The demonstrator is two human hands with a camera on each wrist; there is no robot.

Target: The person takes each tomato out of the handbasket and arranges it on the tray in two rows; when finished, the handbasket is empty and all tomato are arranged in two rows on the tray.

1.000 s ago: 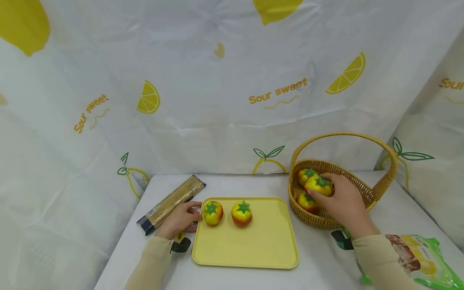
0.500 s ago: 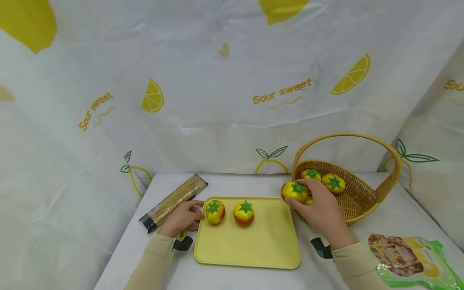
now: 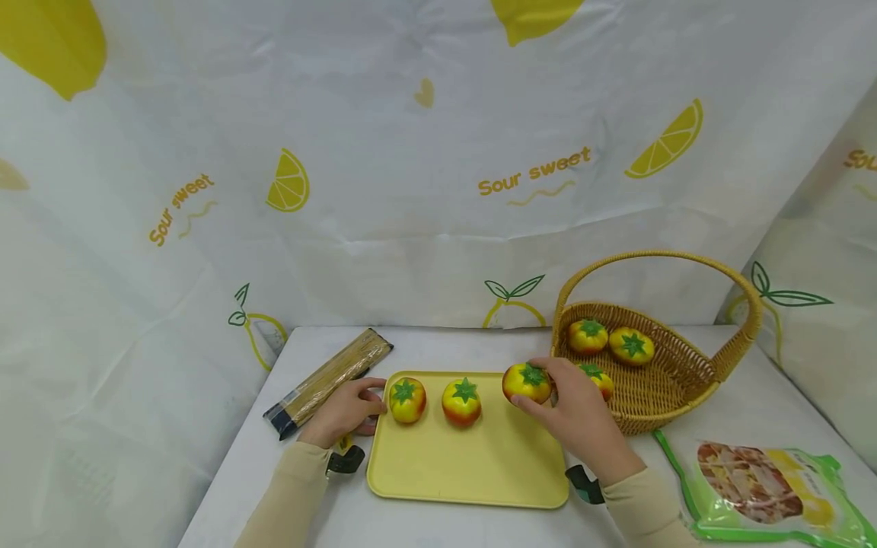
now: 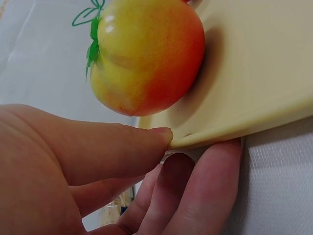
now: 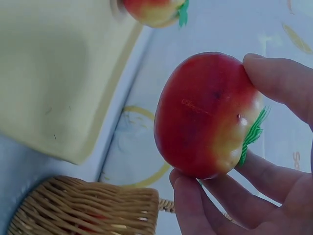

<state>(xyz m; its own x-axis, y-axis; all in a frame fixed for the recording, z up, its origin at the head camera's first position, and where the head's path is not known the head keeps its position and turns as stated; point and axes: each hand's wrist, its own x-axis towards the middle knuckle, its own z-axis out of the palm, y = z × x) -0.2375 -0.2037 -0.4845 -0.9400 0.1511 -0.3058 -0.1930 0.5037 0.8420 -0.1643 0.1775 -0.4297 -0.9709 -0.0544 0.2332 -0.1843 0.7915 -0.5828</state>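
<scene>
My right hand (image 3: 578, 415) grips a red-and-yellow tomato (image 3: 526, 383) with a green leafy top, held above the right side of the yellow tray (image 3: 473, 472). In the right wrist view, thumb and fingers hold this tomato (image 5: 205, 117) from opposite sides, clear of the tray. My left hand (image 3: 346, 411) pinches the tray's left rim; the left wrist view shows the thumb at the rim (image 4: 220, 134) and fingers beneath it. Two similar tomatoes sit on the tray, a left tomato (image 3: 407, 401) near my left fingers and a middle tomato (image 3: 462, 402).
Right of the tray stands a wicker basket (image 3: 674, 415) with a tall handle, several tomatoes (image 3: 631, 346) inside. A green-edged food packet (image 3: 760, 487) lies at the front right. Behind my left hand lies a long wrapped pack of thin sticks (image 3: 332, 380). A lemon-print cloth (image 3: 411, 266) hangs behind.
My right hand has lifted a tomato out of the basket and carried it left over the tray's right side. My left hand has stayed on the tray rim.
</scene>
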